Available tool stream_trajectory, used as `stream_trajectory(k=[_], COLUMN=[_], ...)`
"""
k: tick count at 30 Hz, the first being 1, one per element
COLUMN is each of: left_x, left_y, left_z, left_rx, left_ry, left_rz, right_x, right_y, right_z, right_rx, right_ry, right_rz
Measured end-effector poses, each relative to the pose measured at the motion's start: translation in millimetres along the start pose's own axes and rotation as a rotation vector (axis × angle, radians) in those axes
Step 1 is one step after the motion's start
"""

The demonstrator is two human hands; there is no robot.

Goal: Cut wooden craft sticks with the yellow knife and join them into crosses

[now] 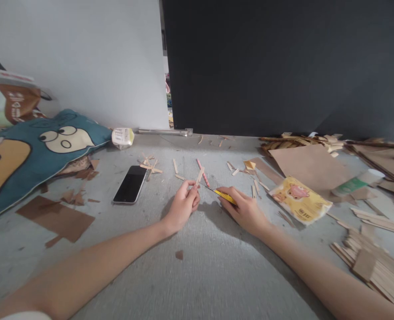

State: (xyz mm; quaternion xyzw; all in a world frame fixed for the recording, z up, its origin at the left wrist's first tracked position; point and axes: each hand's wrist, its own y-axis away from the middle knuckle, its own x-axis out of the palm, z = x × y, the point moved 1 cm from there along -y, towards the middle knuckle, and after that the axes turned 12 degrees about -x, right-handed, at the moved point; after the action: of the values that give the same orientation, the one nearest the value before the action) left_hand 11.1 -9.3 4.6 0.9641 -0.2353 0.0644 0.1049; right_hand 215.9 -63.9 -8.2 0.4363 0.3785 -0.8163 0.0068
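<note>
Between the fingertips of my left hand [182,204] is a short wooden craft stick [200,174], pointing up and away. My right hand [245,206] is wrapped round a yellow craft knife [225,196], whose metal blade points left toward the stick; the two look slightly apart. Just beyond them a pink-and-white striped stick [203,172] lies on the table, its exact kind unclear. Cut stick pieces [175,166] lie beyond my left hand, and more short pieces [254,191] lie beyond my right. A small bundle of crossed sticks [153,168] sits farther left.
A black-screened phone [129,186] lies left of my hands, near cardboard scraps [58,218] and a blue cartoon cushion [66,138]. On the right are a yellow printed packet [300,199], a green-and-white tube [357,182] and piled wooden sticks [380,262]. A dark panel [283,66] stands behind.
</note>
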Motion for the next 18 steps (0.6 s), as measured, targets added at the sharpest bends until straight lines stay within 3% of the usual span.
stream_trajectory(k=[18], left_x=[-0.2], left_y=[0.4], left_z=[-3.5], left_rx=[0.004], left_ry=[0.029], left_rz=[-0.023], right_x=[1.5], right_y=[2.0], right_z=[-1.5], right_rx=[-0.016], right_ry=[-0.051], right_rz=[-0.018])
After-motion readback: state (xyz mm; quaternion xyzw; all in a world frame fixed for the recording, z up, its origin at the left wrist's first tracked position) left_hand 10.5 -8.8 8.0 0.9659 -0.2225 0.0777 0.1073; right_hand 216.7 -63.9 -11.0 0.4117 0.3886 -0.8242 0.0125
